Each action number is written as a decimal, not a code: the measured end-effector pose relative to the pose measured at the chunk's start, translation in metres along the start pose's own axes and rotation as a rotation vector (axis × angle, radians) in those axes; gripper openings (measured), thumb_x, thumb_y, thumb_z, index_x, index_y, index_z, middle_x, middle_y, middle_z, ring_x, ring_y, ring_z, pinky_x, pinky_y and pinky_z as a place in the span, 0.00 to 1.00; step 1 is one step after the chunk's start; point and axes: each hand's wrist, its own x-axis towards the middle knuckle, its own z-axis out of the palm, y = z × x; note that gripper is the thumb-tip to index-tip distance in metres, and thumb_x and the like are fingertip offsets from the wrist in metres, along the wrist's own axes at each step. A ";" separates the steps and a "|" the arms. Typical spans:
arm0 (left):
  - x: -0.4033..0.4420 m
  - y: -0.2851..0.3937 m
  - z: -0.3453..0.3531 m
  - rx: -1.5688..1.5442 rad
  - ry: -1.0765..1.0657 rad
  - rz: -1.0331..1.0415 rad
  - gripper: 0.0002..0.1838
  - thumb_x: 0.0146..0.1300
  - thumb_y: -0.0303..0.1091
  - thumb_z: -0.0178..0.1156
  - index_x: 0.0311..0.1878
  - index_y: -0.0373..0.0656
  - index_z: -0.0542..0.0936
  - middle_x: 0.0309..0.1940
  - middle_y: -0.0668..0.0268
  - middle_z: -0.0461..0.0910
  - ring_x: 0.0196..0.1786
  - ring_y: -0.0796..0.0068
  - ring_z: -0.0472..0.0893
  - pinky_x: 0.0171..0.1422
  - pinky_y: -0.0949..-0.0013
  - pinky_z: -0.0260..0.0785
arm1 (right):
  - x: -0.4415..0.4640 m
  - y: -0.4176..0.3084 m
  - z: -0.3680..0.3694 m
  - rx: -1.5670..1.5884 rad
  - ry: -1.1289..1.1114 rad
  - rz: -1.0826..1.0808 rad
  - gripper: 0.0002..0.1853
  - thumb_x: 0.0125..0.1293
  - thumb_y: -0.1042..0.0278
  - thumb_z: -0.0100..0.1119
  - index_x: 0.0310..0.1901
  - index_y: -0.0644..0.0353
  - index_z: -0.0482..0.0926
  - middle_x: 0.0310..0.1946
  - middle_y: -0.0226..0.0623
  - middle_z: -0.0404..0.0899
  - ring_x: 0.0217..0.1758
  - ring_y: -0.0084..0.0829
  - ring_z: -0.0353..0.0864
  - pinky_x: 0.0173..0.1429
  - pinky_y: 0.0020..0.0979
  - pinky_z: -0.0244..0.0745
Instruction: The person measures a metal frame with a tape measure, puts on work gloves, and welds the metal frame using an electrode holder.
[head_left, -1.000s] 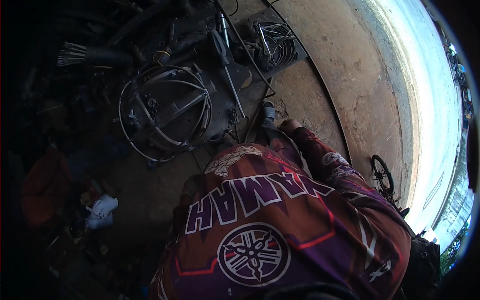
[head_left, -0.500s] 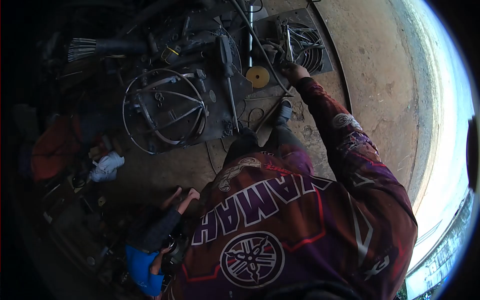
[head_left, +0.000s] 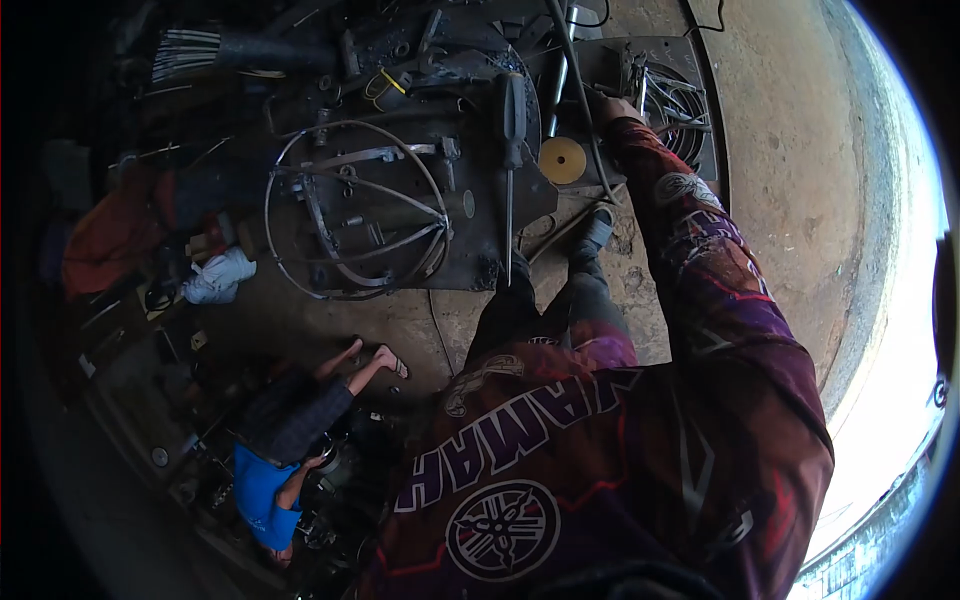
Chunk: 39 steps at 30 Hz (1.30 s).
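Note:
My right hand point(head_left: 614, 110) reaches over the dark metal table at the top, its fingers hidden in shadow. Just right of it lie bent metal rods and coils point(head_left: 680, 112) on a plate. A cable point(head_left: 582, 95) runs left of the hand, beside a shiny metal tube point(head_left: 558, 92). Below that is a round tan disc point(head_left: 562, 160). A long dark-handled screwdriver point(head_left: 512, 125) lies farther left. The round frame of curved metal bars point(head_left: 352, 184) rests on the table's left part. My left hand is out of view.
A co-worker in a blue shirt point(head_left: 262, 492) sits at the lower left, with bare legs stretched toward my side. White cloth point(head_left: 220, 274) and an orange-red item point(head_left: 120, 232) lie at the left. A dark bar edge point(head_left: 714, 80) runs along the floor at the upper right.
My right hand has moved from beside my leg up over the table, near the rods. The view has shifted, bringing the co-worker and more of the table into sight.

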 end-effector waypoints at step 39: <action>-0.127 0.343 0.062 0.316 0.516 1.687 0.31 0.58 0.31 0.71 0.66 0.41 0.75 0.61 0.52 0.77 0.58 0.61 0.83 0.62 0.59 0.77 | -0.279 -0.099 -0.113 2.136 -0.670 -0.348 0.20 0.79 0.62 0.42 0.60 0.69 0.74 0.52 0.47 0.81 0.55 0.39 0.83 0.65 0.41 0.77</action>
